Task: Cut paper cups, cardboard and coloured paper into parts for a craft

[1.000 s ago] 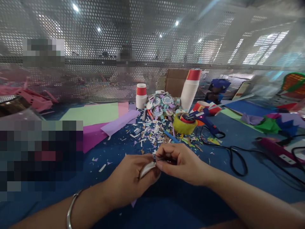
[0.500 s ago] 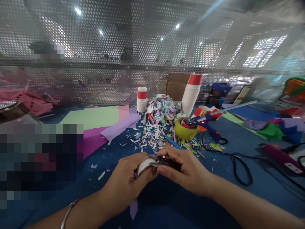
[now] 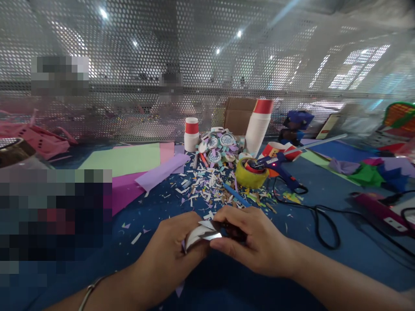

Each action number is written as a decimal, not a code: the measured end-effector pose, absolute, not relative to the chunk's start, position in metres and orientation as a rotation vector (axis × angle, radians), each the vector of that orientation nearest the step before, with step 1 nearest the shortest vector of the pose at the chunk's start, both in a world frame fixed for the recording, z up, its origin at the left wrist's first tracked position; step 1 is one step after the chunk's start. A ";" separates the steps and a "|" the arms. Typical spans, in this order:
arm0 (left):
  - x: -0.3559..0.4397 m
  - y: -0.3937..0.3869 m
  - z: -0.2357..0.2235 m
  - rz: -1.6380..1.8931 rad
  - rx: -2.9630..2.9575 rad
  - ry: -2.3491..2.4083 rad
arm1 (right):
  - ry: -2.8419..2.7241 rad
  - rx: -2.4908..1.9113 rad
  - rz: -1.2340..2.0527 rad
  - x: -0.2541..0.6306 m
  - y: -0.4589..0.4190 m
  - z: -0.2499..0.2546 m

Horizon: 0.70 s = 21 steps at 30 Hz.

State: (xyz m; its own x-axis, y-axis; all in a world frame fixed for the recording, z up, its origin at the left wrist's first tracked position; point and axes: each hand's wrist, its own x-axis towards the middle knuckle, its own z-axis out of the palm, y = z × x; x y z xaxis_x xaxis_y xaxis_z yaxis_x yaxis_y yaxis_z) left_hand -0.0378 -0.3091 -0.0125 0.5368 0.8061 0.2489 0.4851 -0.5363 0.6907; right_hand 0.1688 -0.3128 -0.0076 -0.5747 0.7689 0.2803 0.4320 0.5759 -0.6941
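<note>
My left hand [image 3: 168, 246] is closed around a curved white paper piece [image 3: 192, 238], most of which its fingers hide. A bit of purple paper [image 3: 179, 288] shows below that hand. My right hand [image 3: 259, 239] grips a pair of scissors [image 3: 207, 227] with dark handles. The metal blades are parted and lie against the white piece, pointing left towards my left fingers. Both hands are close together, just above the blue tabletop [image 3: 227, 287]. Beyond them lies a scatter of paper scraps [image 3: 204, 183] and a blue pen-like stick [image 3: 236, 194].
A glue gun [image 3: 280, 166] rests on a yellow tape roll [image 3: 251, 175], its cord looping right. Stacked paper cups [image 3: 258, 131], a shorter cup stack [image 3: 192, 139] and decorated discs [image 3: 214, 155] stand behind. Coloured paper sheets [image 3: 129, 157] lie left, a power strip [image 3: 379, 211] right.
The scissor blades have parted and show more clearly over the white piece. Both hands have shifted slightly lower in view. The purple bit below my left hand showed longer half a second ago.
</note>
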 end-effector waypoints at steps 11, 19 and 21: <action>-0.036 -0.311 -0.009 0.802 2.110 0.964 | -2.254 -0.917 0.729 0.168 -0.315 -0.008; -0.035 -0.308 -0.012 0.777 2.078 1.008 | -2.241 -0.923 0.727 0.168 -0.312 -0.008; -0.035 -0.307 -0.012 0.756 2.047 1.027 | -2.242 -0.931 0.724 0.168 -0.312 -0.008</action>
State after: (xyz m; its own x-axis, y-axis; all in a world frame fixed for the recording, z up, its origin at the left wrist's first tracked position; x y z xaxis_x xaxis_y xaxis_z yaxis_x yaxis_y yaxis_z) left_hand -0.0351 -0.3072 -0.0123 0.5118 0.8400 0.1802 0.4218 -0.4284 0.7991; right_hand 0.1681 -0.3119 -0.0082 -0.5746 0.7557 0.3143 0.4292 0.6052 -0.6705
